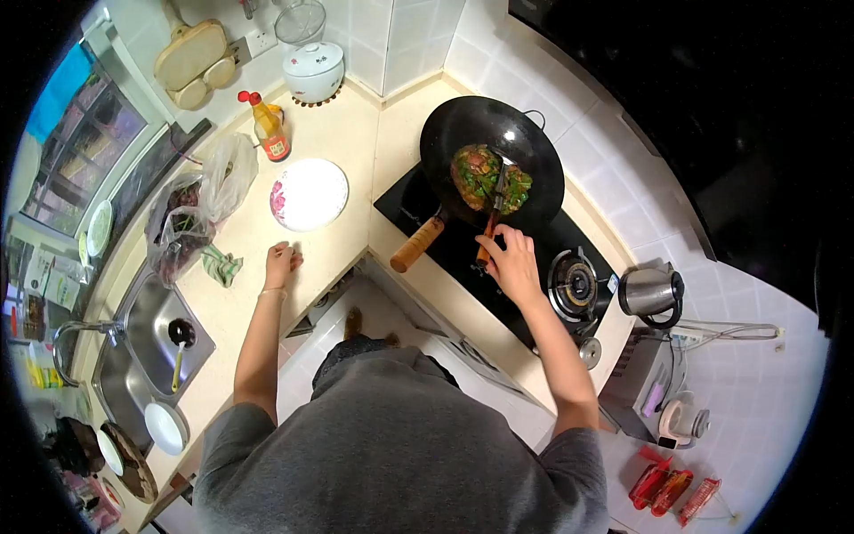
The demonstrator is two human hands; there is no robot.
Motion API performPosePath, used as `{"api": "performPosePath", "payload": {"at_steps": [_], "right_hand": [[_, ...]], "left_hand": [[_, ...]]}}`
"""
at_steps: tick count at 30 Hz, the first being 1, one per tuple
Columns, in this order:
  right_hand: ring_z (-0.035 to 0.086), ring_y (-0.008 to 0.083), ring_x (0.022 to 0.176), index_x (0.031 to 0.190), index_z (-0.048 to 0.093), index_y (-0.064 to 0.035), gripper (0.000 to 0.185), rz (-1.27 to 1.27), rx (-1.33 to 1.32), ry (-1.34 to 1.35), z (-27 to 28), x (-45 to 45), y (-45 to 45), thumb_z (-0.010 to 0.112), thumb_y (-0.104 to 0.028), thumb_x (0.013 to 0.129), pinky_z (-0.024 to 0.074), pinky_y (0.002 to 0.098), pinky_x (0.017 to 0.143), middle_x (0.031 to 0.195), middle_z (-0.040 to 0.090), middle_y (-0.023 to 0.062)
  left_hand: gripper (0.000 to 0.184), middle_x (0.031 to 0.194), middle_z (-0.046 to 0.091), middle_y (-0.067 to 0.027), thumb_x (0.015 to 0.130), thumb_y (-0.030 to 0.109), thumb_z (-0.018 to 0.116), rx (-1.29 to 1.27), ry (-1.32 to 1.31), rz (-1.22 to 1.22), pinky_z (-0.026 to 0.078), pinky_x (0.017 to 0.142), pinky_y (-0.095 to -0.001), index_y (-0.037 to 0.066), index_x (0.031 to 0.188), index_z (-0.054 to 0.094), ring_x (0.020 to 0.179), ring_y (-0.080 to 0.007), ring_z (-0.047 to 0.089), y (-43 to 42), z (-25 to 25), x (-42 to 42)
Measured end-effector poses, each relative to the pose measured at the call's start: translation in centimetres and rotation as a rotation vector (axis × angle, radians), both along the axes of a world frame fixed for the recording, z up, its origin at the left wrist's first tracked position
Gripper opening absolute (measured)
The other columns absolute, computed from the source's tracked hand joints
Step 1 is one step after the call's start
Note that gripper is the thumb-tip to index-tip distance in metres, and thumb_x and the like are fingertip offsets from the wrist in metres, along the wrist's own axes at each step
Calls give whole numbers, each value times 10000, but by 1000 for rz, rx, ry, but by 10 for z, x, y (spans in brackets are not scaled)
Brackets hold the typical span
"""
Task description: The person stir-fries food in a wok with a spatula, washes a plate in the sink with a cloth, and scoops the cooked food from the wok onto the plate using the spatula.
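My right hand is closed on the brown handle of a spatula, whose metal end rests among the food in the wok. The black wok sits on the hob, its wooden handle pointing toward me. Browned food with green pieces lies in the middle of the wok. Over the counter's front edge, my left hand has its fingers curled in, with nothing visible in them. Just beyond it stands a white plate with pink flowers on its rim. A green-striped cloth lies to its left.
A sauce bottle and a lidded white pot stand toward the back. Plastic bags lie near the sink on the left. A second burner and a steel kettle are on the right.
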State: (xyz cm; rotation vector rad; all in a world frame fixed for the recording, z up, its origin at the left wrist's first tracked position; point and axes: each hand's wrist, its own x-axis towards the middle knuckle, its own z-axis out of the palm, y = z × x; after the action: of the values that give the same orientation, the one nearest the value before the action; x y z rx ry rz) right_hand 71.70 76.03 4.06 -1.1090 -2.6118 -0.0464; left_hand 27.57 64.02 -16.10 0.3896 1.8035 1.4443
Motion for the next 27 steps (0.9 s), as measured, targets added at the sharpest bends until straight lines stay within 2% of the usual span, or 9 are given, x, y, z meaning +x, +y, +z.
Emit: {"api": "performPosePath", "payload": {"at_steps": [3,7,8,10,14,17,19,24,27], "right_hand": [[472,255,998,1027,598,-112,397,137,-21,-197,5,-7,22,662,-34,644,370,367,828,1049,478,99],[489,242,932,953,583,-82,308,210,-67,-344,39,-14,58,611,16,662,384,342,794,940,470,85],[515,261,897,890,549,-99,272,178,-97,-373,55,-16,69,650,-46,643,410,366,756,948,471,90],[555,284,845,923,585,-87,257,85,-65,-283,79,-12,93,656,-56,678,454,365,735,977,492,100],[634,182,811,974,652,-52,214,-181,-307,129,146,7,142,652,-138,778,516,320,770,932,652,119],[647,148,708,931,648,-22,256,-475,-464,372,187,27,144,657,-240,796,540,280,661,842,666,90],[653,156,635,888,606,20,322,-593,-525,486,194,37,140,656,-286,798,547,254,555,785,641,110],[664,193,617,886,585,52,351,-792,-605,521,191,55,128,641,-285,804,558,268,535,796,639,138],[676,222,666,947,574,57,343,-846,-644,754,163,83,118,619,-263,830,572,286,557,858,646,172]], "left_hand": [[204,784,554,-136,841,97,514,91,-295,-106,521,526,-257,-42,977,453,590,-184,583,27,-22,-23],[162,785,545,-155,852,70,493,171,-329,-1,537,517,-304,-29,955,414,580,-202,590,46,-38,-38],[162,785,545,-155,852,70,493,175,-336,-23,537,517,-304,-29,955,414,580,-202,590,51,-36,-39],[196,808,546,-157,862,74,483,91,-236,10,550,531,-314,-29,1010,405,589,-216,596,57,-31,-42],[228,904,554,-174,853,46,447,213,-259,44,571,548,-332,-51,1057,410,707,-254,619,65,-27,-41],[254,961,551,-181,842,44,447,147,-215,-65,579,578,-346,-61,1071,414,769,-265,620,65,-27,-52],[310,983,555,-183,845,61,448,92,-280,-109,581,625,-351,-61,1128,411,800,-261,622,67,-19,-54],[322,1003,567,-170,862,93,458,139,-419,-184,574,686,-347,-40,1151,413,834,-256,627,62,8,-50],[317,1012,571,-159,869,104,465,127,-424,-194,570,703,-346,-21,1157,416,830,-256,631,60,23,-42]]}}
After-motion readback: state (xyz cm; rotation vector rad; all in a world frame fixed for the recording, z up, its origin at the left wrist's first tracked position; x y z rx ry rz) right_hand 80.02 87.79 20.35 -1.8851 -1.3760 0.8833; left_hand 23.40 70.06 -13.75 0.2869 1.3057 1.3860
